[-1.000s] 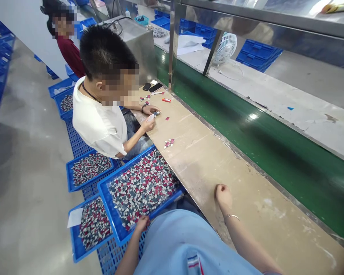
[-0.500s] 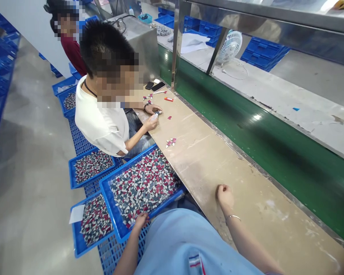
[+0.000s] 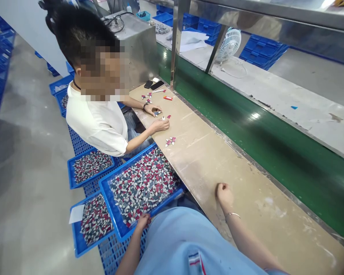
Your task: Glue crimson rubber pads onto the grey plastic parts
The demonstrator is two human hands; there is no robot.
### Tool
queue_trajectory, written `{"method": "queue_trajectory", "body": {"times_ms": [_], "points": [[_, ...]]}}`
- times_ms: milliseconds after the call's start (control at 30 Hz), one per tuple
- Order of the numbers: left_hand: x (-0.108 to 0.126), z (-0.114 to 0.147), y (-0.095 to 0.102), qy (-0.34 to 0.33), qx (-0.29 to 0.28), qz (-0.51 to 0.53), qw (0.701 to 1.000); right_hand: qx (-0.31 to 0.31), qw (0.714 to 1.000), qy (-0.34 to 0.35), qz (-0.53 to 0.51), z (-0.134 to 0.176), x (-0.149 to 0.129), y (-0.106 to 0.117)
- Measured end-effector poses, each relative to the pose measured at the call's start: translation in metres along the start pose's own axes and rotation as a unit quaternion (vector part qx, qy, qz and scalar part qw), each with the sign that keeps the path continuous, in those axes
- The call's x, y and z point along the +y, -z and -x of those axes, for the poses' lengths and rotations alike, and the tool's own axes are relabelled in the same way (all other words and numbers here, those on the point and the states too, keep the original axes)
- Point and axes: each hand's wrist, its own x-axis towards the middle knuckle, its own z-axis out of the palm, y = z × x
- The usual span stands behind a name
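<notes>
Down at the near edge, the big blue tray [image 3: 109, 191] of small red, grey and white pieces [image 3: 143, 187] sits just off the front edge of the desk [image 3: 246, 198], tilted a little toward the floor. The left hand [image 3: 142, 221] rests on the tray's near corner, its fingers curled over the rim among the nearest pieces; whether they pinch a piece cannot be told. The right hand [image 3: 224, 193] lies on the bare desk top, well apart from the tray, its fingers folded into a loose fist with nothing seen in it, and a thin bracelet [image 3: 232, 215] circles the wrist. Two smaller blue trays [image 3: 74, 233] of the same pieces stand on the blue floor grating to the left. Farther along the desk a small cluster of loose pieces [image 3: 170, 141] lies near the big tray's far corner. Beyond it a person in a white shirt [image 3: 97, 122] sits with both hands on the desk, one hand [image 3: 160, 124] holding a small white thing. A red lighter-like stick [image 3: 167, 98] and two phones [image 3: 153, 84] lie farther back. A green belt [image 3: 246, 126] runs beside the desk, with a small white fan [image 3: 229, 44] behind it.
</notes>
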Motion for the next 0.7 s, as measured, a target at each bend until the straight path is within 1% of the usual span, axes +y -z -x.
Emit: {"method": "queue_trajectory", "body": {"times_ms": [100, 300, 500, 700], "points": [[0.0004, 0.001, 0.0036, 0.009, -0.01, 0.021, 1.0, 0.001, 1.0, -0.001, -0.003, 0.001, -0.0004, 0.0001], [0.0023, 0.0018, 0.0082, 0.011, -0.01, 0.052, 0.999, 0.006, 1.0, -0.003, -0.003, 0.0019, -0.0007, -0.0001], [0.002, 0.0034, 0.0054, 0.019, -0.013, 0.082, 0.996, 0.009, 1.0, -0.007, 0.008, -0.0002, 0.0003, -0.0019], [0.0038, 0.0068, 0.0023, 0.05, -0.006, 0.105, 0.993, 0.012, 1.0, -0.004, 0.009, -0.0004, 0.0007, -0.0023]]}}
